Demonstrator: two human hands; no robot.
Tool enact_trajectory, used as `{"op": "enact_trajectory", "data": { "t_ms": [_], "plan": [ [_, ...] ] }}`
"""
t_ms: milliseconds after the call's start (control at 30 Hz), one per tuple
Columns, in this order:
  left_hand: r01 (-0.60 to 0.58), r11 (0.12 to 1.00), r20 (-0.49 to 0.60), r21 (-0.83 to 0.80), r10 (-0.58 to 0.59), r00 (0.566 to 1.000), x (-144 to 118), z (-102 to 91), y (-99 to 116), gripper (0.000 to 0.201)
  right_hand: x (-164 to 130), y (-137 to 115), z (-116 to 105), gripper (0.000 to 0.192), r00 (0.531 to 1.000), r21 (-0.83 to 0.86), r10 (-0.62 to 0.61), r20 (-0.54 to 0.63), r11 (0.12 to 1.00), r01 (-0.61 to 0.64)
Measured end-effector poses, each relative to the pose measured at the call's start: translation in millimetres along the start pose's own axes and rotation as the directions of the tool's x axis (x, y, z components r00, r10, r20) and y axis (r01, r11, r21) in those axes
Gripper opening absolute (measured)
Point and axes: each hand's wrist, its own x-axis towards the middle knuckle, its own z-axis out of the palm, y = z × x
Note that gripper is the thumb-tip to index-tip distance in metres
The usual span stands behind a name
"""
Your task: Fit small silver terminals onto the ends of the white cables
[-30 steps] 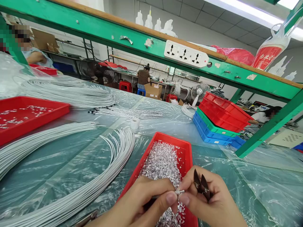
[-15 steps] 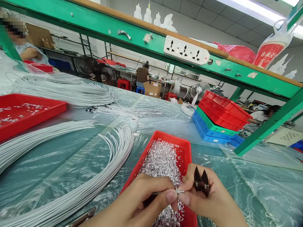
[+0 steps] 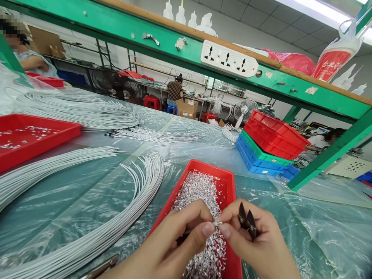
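My left hand (image 3: 171,244) pinches the end of a thin white wire (image 3: 217,223) between thumb and forefinger, low in the head view. My right hand (image 3: 255,242) meets it fingertip to fingertip on the wire's small metal tip and also holds dark pointed snips (image 3: 247,222) against the palm, blades up. Both hands hover over a red tray (image 3: 228,186) heaped with tiny silver metal pieces (image 3: 200,193). A bundle of long white wires (image 3: 139,193) curves across the plastic-covered table to the left.
Another red tray (image 3: 43,139) sits at left, more white wire bundles (image 3: 81,112) behind. Stacked red, green and blue trays (image 3: 267,149) stand at right. A green shelf beam with a power strip (image 3: 229,60) runs overhead. A small tape roll (image 3: 164,149) lies mid-table. Other people work in the background.
Both hands have shifted slightly up and left over the tray, still pinching the wire tip. The view has tilted a little; nothing was let go.
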Motion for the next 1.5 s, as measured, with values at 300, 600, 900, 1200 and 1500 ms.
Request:
{"op": "enact_trajectory", "data": {
  "t_ms": [300, 600, 900, 1200, 1500],
  "plan": [
    [-0.027, 0.992, -0.103, -0.123, 0.014, 0.995, 6, 7.8, 5, 0.029, -1, 0, 7, 0.005, 0.992, -0.069, -0.031, -0.12, 0.997, 0.022],
    [-0.067, 0.954, -0.018, -0.291, 0.065, 0.998, 11, 7.0, -13, 0.038, -2, 2, 8, 0.005, 0.991, -0.061, -0.028, -0.13, 0.998, 0.02],
    [0.002, 0.904, 0.094, -0.428, 0.042, 0.995, 11, 4.7, -11, 0.04, -2, -2, 9, 0.005, 0.991, -0.061, -0.021, -0.132, 0.998, 0.013],
    [0.089, 0.883, 0.213, -0.46, 0.013, 0.977, 15, 2.5, -17, 0.046, -3, -1, 8, 0.005, 0.996, -0.052, 0.003, -0.09, 0.999, -0.007],
    [0.097, 0.877, 0.24, -0.471, 0.021, 0.971, 16, -0.6, -16, 0.046, -1, 2, 5, 0.002, 0.998, -0.052, -0.036, -0.053, 0.998, 0.034]
  ]
}}
